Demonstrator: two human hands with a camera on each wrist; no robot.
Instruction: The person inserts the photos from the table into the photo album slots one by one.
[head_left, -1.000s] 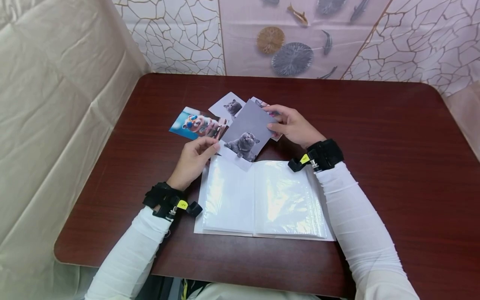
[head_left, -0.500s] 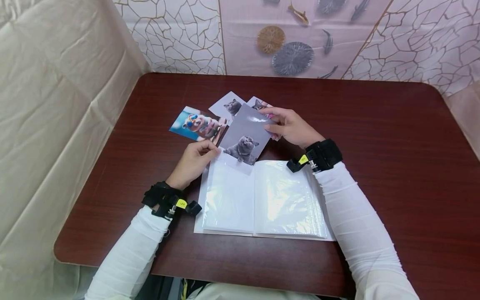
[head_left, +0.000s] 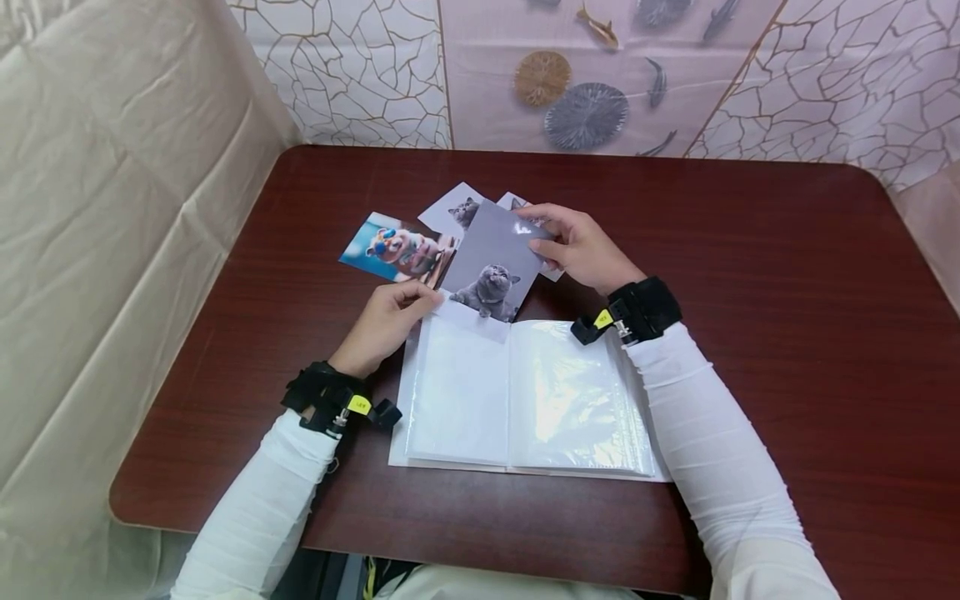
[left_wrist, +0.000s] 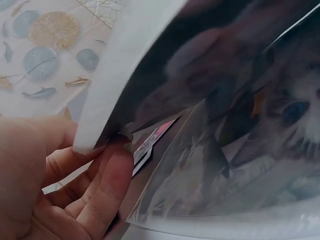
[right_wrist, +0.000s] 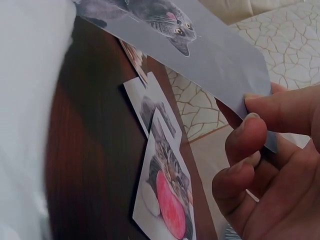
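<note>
Head view: your right hand is pinching a rectangular grey cat photo, slanting near-left; your left hand, a clear plastic pocket.

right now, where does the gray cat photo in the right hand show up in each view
Head: the gray cat photo is near the middle, above the open album, held by the right hand.
Left wrist: can't be made out for certain.
Right wrist: across the top, pinched at right.
Shared landmark: patterned wall covering; top in head, upper left in left wrist, upper right in right wrist.
</note>
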